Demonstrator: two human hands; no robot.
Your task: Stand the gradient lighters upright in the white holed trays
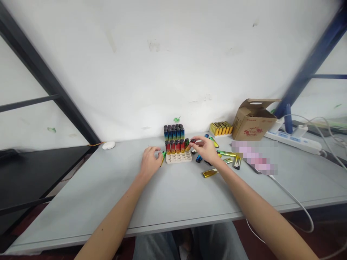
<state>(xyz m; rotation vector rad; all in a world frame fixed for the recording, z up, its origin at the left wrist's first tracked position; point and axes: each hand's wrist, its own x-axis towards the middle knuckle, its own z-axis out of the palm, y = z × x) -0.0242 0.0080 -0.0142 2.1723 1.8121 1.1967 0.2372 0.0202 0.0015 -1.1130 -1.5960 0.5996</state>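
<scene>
A pale tray (179, 157) with rows of holes stands at the middle of the table. Blue lighters (174, 133) fill its back rows, and a row of red-and-yellow lighters (175, 146) stands in front of them. My right hand (205, 148) pinches a red-and-yellow lighter (189, 146), tilted at the right end of that row. My left hand (151, 160) rests left of the tray, thumb and fingers apart, beside a green-and-yellow lighter (163, 158); whether it touches that lighter is unclear. The tray's front holes hold nothing.
Several loose lighters (210, 173) lie right of the tray, around my right forearm. Farther back are a tray of yellow lighters (221, 128) and an open cardboard box (251, 126). A power strip (295, 142) with cables lies at the right, a white case (108, 145) at the left.
</scene>
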